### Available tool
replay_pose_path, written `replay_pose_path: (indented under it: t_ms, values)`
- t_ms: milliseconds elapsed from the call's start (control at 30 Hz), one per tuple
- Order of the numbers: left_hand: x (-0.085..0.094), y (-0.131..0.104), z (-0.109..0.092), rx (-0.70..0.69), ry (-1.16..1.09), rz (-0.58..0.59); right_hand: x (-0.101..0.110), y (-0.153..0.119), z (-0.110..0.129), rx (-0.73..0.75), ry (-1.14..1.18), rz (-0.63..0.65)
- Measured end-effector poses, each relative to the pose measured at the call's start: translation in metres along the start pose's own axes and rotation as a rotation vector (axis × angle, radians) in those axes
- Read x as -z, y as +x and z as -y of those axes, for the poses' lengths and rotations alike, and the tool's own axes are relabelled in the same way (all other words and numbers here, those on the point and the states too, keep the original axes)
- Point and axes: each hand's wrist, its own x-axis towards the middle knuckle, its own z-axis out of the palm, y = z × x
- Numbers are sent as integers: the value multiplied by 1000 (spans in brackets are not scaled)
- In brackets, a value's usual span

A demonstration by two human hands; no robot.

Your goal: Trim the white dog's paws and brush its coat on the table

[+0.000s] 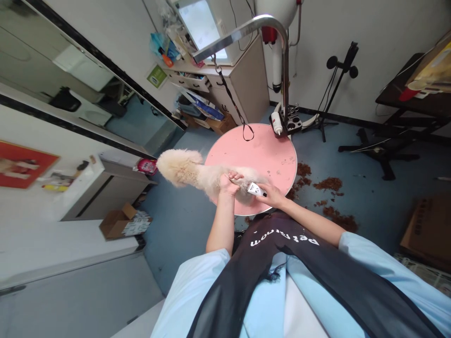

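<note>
A fluffy cream-white dog [179, 166] stands at the near left side of a round pink grooming table [259, 145], its head out past the left edge. My left hand [230, 182] is against the dog's body, its fingers curled. What lies inside them is hidden. My right hand [273, 195] holds a white hair clipper [255, 189] with dark print, close to the fur at the dog's rear. Small hair tufts lie on the tabletop. The clipper's working end is too small to make out.
A metal grooming arm [284, 61] rises behind the table, a black loop leash [236, 101] hanging from it. A holder carries a white bottle [276, 123] and scissors. Brown hair clippings [329, 184] lie on the floor at right. A cabinet [243, 77] stands behind.
</note>
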Motion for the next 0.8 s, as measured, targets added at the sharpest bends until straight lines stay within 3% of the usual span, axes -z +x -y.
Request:
replay_pose_path:
  t_ms: [400, 600, 800]
  values:
    - [-5, -8, 3, -8, 1, -35, -1, 2, 14, 66, -124, -109]
    - [0, -6, 2, 16, 17, -14, 2, -3, 15, 345, -322, -21]
    - [2, -5, 0, 37, 59, 8, 7, -11, 11, 156, -414, -122]
